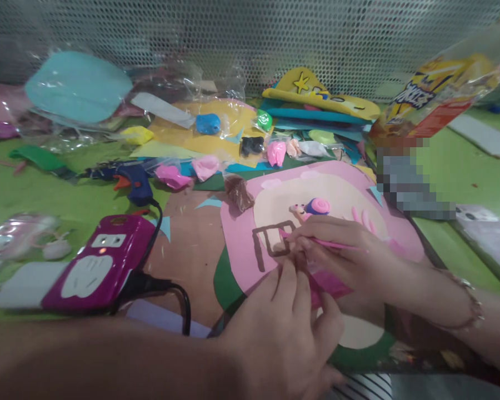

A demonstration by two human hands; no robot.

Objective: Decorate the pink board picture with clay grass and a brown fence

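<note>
In the head view my right hand (pixel 345 250) is closed around a thin pink stick-like modelling tool (pixel 345 246), its tip at the brown clay strips (pixel 259 250). These strips form an angular outline on a pink and cream paper cutout (pixel 237 216). My left hand (pixel 283 322) lies lower, its fingers bent together and touching the right fingertips; what they pinch, if anything, is hidden. Bright pink material (pixel 331 286) shows beneath both hands. Just beyond the fingers sits a rolled pink and blue clay piece (pixel 318 206).
Wrapped clay lumps, including a brown one (pixel 239 193), lie behind the cutout. A blue glue gun (pixel 138 182) and a magenta power box (pixel 102 261) with black cables stand left. A snack bag (pixel 437 94) and a phone (pixel 487 239) are on the right.
</note>
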